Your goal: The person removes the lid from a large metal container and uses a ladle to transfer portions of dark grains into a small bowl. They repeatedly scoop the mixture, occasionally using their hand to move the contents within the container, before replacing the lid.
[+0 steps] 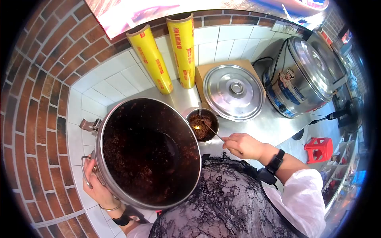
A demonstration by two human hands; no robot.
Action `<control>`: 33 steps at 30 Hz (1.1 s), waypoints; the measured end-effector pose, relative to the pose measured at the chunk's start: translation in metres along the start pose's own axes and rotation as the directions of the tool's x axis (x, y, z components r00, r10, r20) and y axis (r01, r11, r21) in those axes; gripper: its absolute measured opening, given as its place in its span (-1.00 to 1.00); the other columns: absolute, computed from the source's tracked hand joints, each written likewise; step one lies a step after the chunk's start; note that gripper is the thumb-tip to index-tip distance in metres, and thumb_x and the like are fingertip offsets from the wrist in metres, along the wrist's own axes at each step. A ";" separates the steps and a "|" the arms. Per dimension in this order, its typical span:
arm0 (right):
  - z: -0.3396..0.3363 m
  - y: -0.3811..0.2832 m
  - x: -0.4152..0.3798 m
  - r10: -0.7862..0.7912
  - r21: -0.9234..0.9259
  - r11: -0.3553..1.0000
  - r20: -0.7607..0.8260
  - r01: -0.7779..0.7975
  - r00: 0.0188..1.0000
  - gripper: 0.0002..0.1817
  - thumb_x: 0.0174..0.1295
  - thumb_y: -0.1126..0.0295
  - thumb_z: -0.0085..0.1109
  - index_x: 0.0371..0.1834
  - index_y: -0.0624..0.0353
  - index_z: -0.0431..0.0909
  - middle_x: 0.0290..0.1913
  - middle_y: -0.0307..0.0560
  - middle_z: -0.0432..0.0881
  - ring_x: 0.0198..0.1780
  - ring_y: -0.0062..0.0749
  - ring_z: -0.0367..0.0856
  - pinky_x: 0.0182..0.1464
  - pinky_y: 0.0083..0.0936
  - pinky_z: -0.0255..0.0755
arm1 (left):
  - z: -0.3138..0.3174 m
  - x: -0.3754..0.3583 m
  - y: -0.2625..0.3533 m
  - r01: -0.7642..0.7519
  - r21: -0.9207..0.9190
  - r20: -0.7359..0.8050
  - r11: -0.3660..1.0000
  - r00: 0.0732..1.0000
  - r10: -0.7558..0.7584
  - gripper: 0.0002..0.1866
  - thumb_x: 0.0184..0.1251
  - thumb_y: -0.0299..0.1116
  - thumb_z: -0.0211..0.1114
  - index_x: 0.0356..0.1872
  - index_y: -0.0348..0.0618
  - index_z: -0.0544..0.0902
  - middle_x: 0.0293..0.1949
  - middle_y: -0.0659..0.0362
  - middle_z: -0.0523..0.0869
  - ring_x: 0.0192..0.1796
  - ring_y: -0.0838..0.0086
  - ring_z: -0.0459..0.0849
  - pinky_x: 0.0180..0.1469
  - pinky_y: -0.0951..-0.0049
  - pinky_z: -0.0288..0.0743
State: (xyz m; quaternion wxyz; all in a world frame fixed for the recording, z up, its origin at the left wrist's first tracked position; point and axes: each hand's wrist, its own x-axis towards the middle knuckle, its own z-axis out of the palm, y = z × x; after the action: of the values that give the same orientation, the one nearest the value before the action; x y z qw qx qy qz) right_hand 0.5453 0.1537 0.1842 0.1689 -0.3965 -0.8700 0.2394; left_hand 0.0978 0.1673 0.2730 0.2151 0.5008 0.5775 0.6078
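A large steel pot (149, 154), dark inside with reddish-brown bits and liquid, tilts toward me. My left hand (96, 186) grips its side handle (84, 171), the fingers wrapped round the metal loop. To the right of the pot stands a small steel container (212, 115) with a brown, crumbly, oily mix in it. My right hand (243, 145) is closed on the thin handle of a metal spoon (215, 135), whose bowl reaches into the small container. A second utensil handle (200, 112) stands against the container's far wall.
Two yellow printed rolls (182, 51) stand against the tiled wall. A steel lid (234, 95) leans on a cardboard box (203, 75). A big steel cooker (297, 79) occupies the right of the steel counter (274, 131). Beyond it are a red stool (318, 150) and a fan (349, 115).
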 end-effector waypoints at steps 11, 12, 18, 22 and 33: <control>-0.038 -0.025 -0.006 0.191 0.188 0.972 -0.291 -0.140 0.937 -0.79 0.06 0.62 0.09 -0.24 0.18 0.60 -0.26 0.03 0.66 -0.25 -0.06 0.62 -0.15 -0.32 0.51 | 0.001 -0.003 0.008 0.002 0.054 -0.035 0.999 0.999 0.000 -0.61 0.29 -0.57 -0.22 -0.09 -0.54 0.59 0.19 -0.22 0.50 0.29 0.10 0.43 0.37 0.22 0.23; -0.050 -0.034 -0.009 0.308 0.298 0.929 -0.297 -0.218 0.904 -0.81 0.13 0.62 0.08 -0.22 0.19 0.62 -0.25 0.03 0.67 -0.21 -0.17 0.66 -0.11 -0.37 0.51 | 0.001 -0.003 0.008 0.004 0.057 -0.039 0.998 0.999 -0.002 -0.61 0.29 -0.57 -0.22 -0.09 -0.54 0.59 0.19 -0.22 0.50 0.29 0.10 0.43 0.37 0.22 0.23; -0.092 -0.059 -0.012 0.464 0.770 0.637 -0.426 0.042 0.777 -0.78 0.32 0.53 -0.17 -0.28 0.38 0.51 -0.27 0.18 0.66 -0.08 -0.11 0.67 0.19 -0.13 0.45 | -0.001 -0.002 0.002 -0.017 0.093 -0.024 0.996 1.000 0.019 -0.61 0.22 -0.59 -0.18 -0.12 -0.53 0.61 0.15 -0.24 0.54 0.29 0.07 0.44 0.39 0.20 0.18; -0.094 -0.082 0.029 0.319 0.773 0.634 -0.290 0.024 0.902 -0.82 0.29 0.50 -0.09 -0.25 0.35 0.53 -0.26 0.14 0.70 -0.06 -0.18 0.68 0.12 -0.27 0.50 | 0.004 -0.002 0.007 -0.059 0.149 0.006 0.987 0.998 0.059 -0.60 0.21 -0.60 -0.21 -0.11 -0.54 0.60 0.13 -0.26 0.55 0.29 0.07 0.45 0.39 0.19 0.19; 0.019 -0.107 0.197 -0.575 0.249 0.784 -0.055 0.569 0.816 -0.87 0.11 0.40 0.11 -0.34 0.21 0.57 -0.43 0.06 0.63 -0.26 0.00 0.62 -0.25 -0.17 0.52 | 0.001 0.000 0.004 -0.024 0.101 -0.010 0.995 1.000 0.025 -0.62 0.26 -0.56 -0.18 -0.14 -0.51 0.62 0.10 -0.22 0.58 0.26 0.10 0.47 0.36 0.22 0.22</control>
State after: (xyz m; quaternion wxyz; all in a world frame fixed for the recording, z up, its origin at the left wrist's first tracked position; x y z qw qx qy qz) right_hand 0.3472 0.2390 0.2473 0.2726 -0.0864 -0.9130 0.2909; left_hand 0.1001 0.1662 0.2768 0.1790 0.5146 0.6025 0.5832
